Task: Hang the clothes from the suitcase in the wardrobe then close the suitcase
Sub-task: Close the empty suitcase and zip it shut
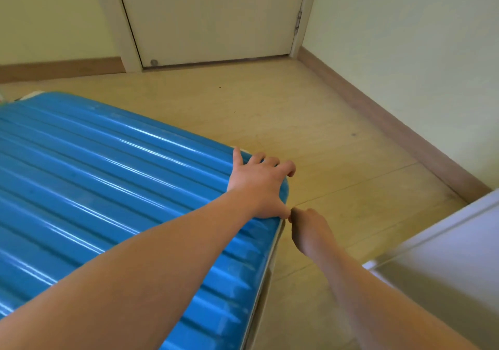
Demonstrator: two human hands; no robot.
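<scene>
- Floor [337, 139]: pale boards that run to a closed white door [210, 14] at the far wall.
- Suitcase [108, 166]: blue, ribbed, lying flat on the floor at the left with its lid down. A pale seam shows along its right side.
- White panel [445, 255]: blurred, at the lower right, apart from the suitcase.
- Left grip [259, 185]: a bare hand spread wide, palm down on the lid's near right corner, with the fingertips bent over the edge. It clasps nothing.
- Right grip [307, 230]: a bare hand at the seam, just beside the left thumb. Its fingers are curled in, and I cannot tell whether they pinch anything.
</scene>
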